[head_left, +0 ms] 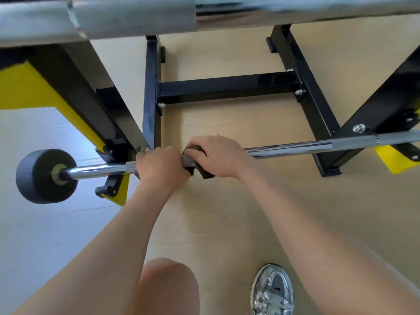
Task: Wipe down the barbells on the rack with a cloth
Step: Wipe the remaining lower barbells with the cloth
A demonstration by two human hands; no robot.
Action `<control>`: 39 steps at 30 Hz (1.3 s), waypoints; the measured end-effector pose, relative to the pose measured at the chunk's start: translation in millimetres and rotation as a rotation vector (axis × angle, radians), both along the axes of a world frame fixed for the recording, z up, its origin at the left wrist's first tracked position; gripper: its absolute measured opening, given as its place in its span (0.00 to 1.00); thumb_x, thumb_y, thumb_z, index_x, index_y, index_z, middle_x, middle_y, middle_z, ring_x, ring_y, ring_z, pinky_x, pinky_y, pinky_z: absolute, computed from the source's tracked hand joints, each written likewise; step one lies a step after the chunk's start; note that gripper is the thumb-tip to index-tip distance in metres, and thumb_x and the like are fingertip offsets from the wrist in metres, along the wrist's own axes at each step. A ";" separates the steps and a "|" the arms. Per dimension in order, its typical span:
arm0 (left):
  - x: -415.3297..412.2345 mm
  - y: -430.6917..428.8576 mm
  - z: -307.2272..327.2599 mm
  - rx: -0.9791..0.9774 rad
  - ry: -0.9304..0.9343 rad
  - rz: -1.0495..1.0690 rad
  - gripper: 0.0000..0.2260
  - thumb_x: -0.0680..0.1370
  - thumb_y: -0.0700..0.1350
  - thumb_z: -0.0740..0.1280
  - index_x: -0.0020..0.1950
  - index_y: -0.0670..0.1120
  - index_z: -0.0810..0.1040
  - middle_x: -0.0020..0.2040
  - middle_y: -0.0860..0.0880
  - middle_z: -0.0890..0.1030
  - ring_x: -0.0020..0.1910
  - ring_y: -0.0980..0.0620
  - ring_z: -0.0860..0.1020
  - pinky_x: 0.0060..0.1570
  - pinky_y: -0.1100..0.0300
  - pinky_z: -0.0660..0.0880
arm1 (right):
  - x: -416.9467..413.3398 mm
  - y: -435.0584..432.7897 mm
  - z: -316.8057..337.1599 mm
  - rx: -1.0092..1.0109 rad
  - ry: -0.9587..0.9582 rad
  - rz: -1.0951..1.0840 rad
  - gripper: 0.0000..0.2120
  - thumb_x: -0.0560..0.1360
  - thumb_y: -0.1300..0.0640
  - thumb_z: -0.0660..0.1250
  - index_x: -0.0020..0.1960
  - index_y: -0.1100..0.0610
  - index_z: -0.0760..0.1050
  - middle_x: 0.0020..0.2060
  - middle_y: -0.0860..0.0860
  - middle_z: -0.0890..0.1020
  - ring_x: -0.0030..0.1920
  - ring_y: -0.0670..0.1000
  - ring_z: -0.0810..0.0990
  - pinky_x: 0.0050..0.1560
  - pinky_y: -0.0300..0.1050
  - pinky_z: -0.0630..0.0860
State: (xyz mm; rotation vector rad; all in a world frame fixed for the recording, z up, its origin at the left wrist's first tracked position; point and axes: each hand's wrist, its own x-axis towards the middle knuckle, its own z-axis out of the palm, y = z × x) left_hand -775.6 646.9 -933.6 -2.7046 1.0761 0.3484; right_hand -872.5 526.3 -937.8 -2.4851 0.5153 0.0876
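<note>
A chrome barbell (288,148) lies across the lowest hooks of a black and yellow rack (227,86), with a black round weight (38,176) on its left end. My left hand (160,167) is closed around the bar just right of the left rack post. My right hand (218,156) sits beside it, wrapped over a dark cloth (205,175) that is folded around the bar. The two hands almost touch. A second, blurred barbell (136,17) crosses the top of the view, close to the camera.
The rack's black base legs and crossbar stand on a light wooden floor panel (227,212). Pale grey floor (34,235) lies to the left. Yellow hook plates (395,159) stick out at both sides. My bare knee (168,287) and a silver sneaker (272,289) are at the bottom.
</note>
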 end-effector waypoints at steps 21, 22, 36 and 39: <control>-116.1 -39.9 368.8 0.192 0.754 -0.370 0.08 0.81 0.52 0.70 0.51 0.49 0.84 0.46 0.47 0.84 0.45 0.46 0.82 0.46 0.53 0.77 | -189.8 1.2 369.2 0.904 0.172 -0.771 0.12 0.76 0.55 0.72 0.58 0.49 0.75 0.51 0.56 0.83 0.46 0.56 0.86 0.46 0.55 0.87; -120.1 -39.7 393.6 0.170 0.763 -0.371 0.07 0.80 0.52 0.71 0.51 0.50 0.84 0.47 0.47 0.84 0.46 0.46 0.82 0.48 0.52 0.78 | -197.5 1.9 393.6 0.899 0.121 -0.810 0.09 0.76 0.54 0.72 0.56 0.50 0.79 0.50 0.56 0.84 0.46 0.56 0.87 0.47 0.57 0.87; -161.8 -7.2 678.9 -0.125 0.942 -0.307 0.06 0.79 0.45 0.65 0.49 0.47 0.82 0.44 0.49 0.82 0.45 0.52 0.79 0.50 0.54 0.77 | -258.7 64.8 658.6 0.740 -0.221 -1.011 0.09 0.85 0.50 0.64 0.60 0.49 0.81 0.52 0.47 0.84 0.56 0.48 0.82 0.57 0.44 0.79; -171.0 -7.8 711.8 -0.149 0.855 -0.327 0.12 0.80 0.47 0.63 0.46 0.41 0.81 0.43 0.42 0.82 0.43 0.46 0.80 0.52 0.47 0.78 | -259.9 78.0 692.7 0.729 -0.331 -1.012 0.14 0.85 0.49 0.64 0.67 0.52 0.76 0.56 0.49 0.82 0.55 0.44 0.80 0.47 0.35 0.75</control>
